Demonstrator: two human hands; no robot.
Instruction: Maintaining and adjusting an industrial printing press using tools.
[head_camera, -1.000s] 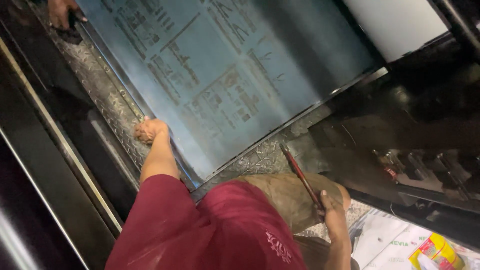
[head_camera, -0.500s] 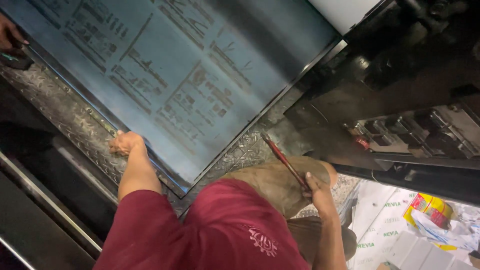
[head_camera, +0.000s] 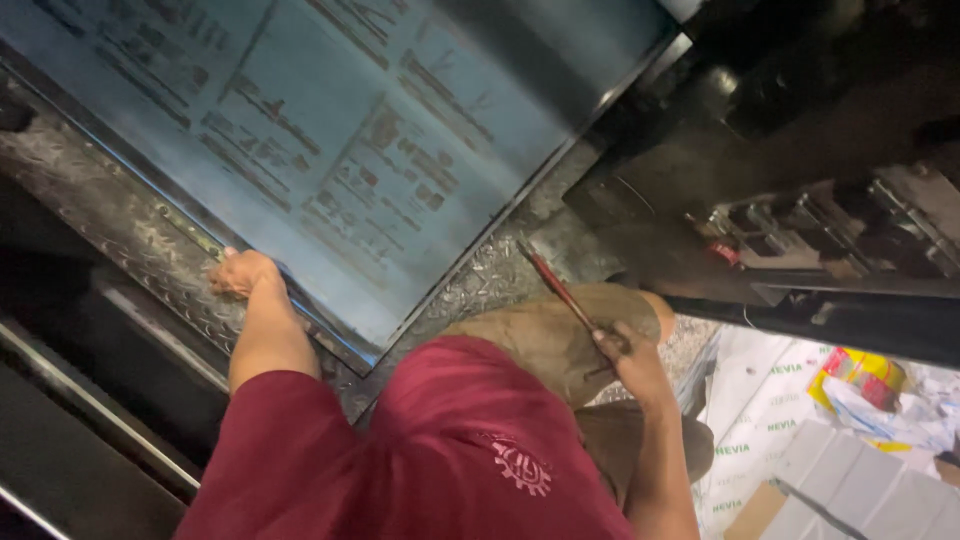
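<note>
A large blue printing plate (head_camera: 330, 150) with dark printed layouts lies slanted across the machine. My left hand (head_camera: 243, 272) is closed in a fist on the plate's lower edge, beside the metal clamp strip (head_camera: 185, 232). What lies under its fingers is hidden. My right hand (head_camera: 625, 350) rests over my knee in brown trousers (head_camera: 530, 335). It grips a thin red-handled tool (head_camera: 555, 285) that points up-left toward the plate's corner. My maroon shirt (head_camera: 440, 460) fills the bottom of the view.
Patterned checker-plate metal (head_camera: 120, 240) borders the plate on the left and below. Dark machine parts with rollers and brackets (head_camera: 800, 220) stand at the right. White printed sheets, cardboard (head_camera: 850, 480) and a yellow wrapper (head_camera: 860, 370) lie on the floor at bottom right.
The view has shifted, so the plate fills more of the frame. Another person's hand at the upper left has gone out of view. My hands keep their holds.
</note>
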